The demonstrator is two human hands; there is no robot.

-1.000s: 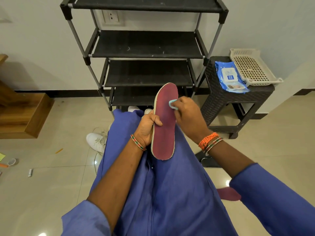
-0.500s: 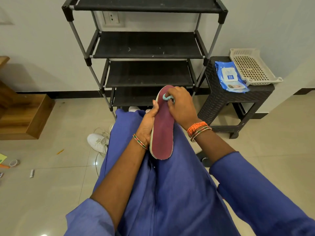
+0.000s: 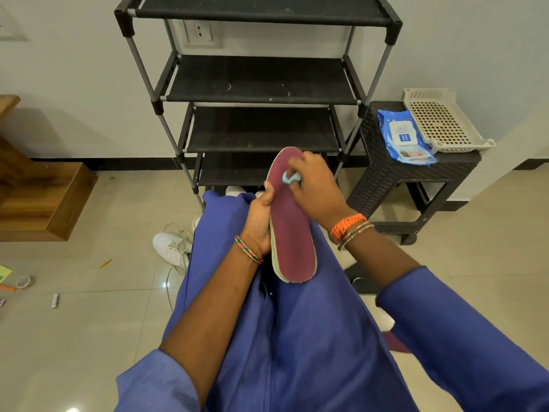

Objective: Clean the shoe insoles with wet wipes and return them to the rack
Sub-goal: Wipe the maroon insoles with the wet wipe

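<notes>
left hand wrapped around the left edge of a maroon insole, grip holding it upright over the lap, toe end toward the rack, heel end resting against the blue garment. right hand curled, grip pinching a balled light-blue wet wipe and pressing it onto the insole's upper part. four dark shelves showing on the rack, nothing seen lying on them. to the right, a dark woven stool serving as desk, carrying a blue pack of wet wipes lying flat with its white flap closed, and just beside it a cream perforated tray with nothing visible inside. on the floor, a white sneaker left of the lap; a bit of maroon peeking out by the right sleeve, too hidden to tell what. small scraps and a tape roll at far left.
</notes>
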